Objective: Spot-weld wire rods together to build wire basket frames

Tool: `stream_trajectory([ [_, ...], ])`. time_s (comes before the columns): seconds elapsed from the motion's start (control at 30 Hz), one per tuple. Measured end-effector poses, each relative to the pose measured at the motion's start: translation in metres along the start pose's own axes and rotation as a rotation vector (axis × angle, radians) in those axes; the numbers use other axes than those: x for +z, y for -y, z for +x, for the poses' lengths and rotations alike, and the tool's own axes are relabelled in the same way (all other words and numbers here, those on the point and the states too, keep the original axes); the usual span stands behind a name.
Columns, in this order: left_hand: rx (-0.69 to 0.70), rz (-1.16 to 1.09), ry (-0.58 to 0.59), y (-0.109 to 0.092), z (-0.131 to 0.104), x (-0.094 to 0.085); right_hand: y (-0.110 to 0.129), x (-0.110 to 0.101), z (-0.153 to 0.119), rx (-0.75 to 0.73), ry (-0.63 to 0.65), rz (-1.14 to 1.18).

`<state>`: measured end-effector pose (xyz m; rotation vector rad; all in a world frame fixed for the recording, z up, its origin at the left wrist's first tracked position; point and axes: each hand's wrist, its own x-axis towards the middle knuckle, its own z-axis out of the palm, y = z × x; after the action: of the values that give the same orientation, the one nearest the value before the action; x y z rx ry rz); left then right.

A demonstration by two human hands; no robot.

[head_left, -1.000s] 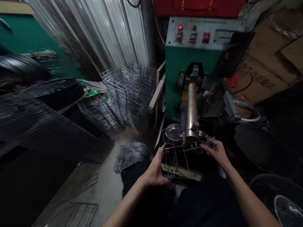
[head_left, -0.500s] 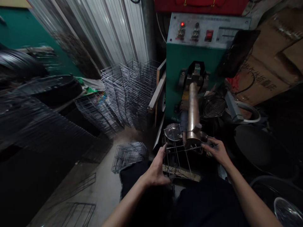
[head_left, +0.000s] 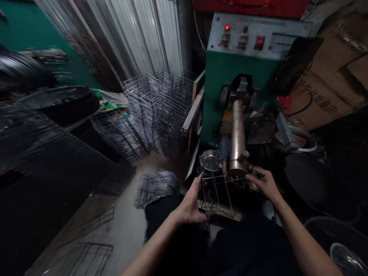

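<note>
My left hand (head_left: 191, 203) grips the left side of a thin wire frame (head_left: 216, 191), with the thumb low and the fingers up at a wire crossing. My right hand (head_left: 263, 182) pinches near the right end of the same frame's cross wire, just right of the round metal arm (head_left: 238, 134) of a green machine (head_left: 215, 84). The frame's cross wire passes at the tip of that arm. A small round metal dish (head_left: 211, 159) lies behind the frame's upper part.
Stacked wire racks (head_left: 161, 111) stand left of the machine, and a smaller wire stack (head_left: 155, 188) lies on the floor (head_left: 123, 222). Dark round tubs (head_left: 316, 184) and a cardboard box (head_left: 330, 76) are at the right. A wooden strip (head_left: 220, 210) lies below the frame.
The view has shifted slightly, so the machine appears a little further right. Both hands keep their hold on the wire frame, with almost no movement.
</note>
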<state>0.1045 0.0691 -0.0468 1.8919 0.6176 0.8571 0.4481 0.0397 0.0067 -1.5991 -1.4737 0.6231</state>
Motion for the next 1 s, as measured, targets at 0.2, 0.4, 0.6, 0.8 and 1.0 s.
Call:
stream_trajectory([
  [0.2, -0.013, -0.004, -0.002, 0.007, -0.001, 0.001, 0.0, -0.002, 0.001, 0.006, 0.01, 0.004],
  [0.4, 0.026, -0.003, -0.009, 0.008, 0.002, 0.002, 0.001, -0.002, 0.003, 0.009, 0.007, 0.008],
  [0.6, 0.028, 0.02, -0.02, 0.003, 0.006, 0.001, 0.001, -0.003, 0.003, 0.004, 0.001, -0.006],
  [0.8, 0.051, 0.023, -0.024, 0.004, 0.008, 0.003, 0.004, -0.004, 0.003, -0.014, -0.009, -0.022],
  [1.0, 0.037, 0.028, -0.019, 0.001, 0.012, 0.001, 0.01, -0.004, 0.005, -0.023, -0.022, -0.016],
])
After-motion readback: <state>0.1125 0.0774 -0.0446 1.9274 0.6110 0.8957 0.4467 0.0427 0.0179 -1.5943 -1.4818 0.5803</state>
